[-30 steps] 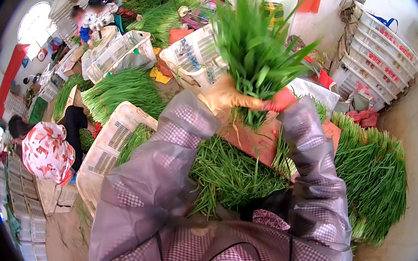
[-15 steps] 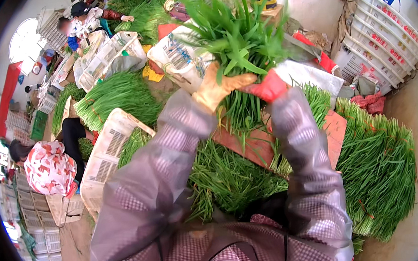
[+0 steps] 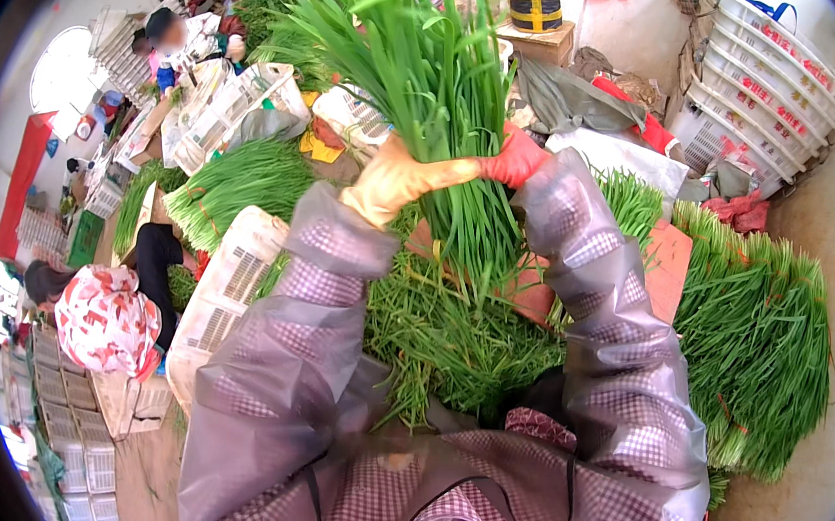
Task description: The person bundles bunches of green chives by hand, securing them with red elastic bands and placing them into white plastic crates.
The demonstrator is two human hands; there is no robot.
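Note:
A thick bunch of garlic chives (image 3: 421, 84) stands nearly upright in front of me, its long flat leaves fanning out above my hands. My left hand (image 3: 400, 179), in a yellow-orange glove, is closed around its left side. On the right side my right hand (image 3: 513, 158), in a red glove, grips the same bunch, and the two hands meet across its front. Below them the rest of the bunch (image 3: 475, 230) hangs down over a reddish board (image 3: 531, 295). Loose green leaves and stalks (image 3: 446, 343) are heaped between my forearms.
Tied chive bundles (image 3: 757, 338) are stacked to my right. A white plastic crate (image 3: 224, 289) stands at left, near more chives (image 3: 240, 192). Nested white baskets (image 3: 762, 77) lean at the right wall. One person (image 3: 107, 321) sits at left; another (image 3: 180, 42) works farther back.
The bunch has shifted a little left and straightened, its leaves now longer and less blurred above my hands. Both hands keep their grip and have moved slightly left.

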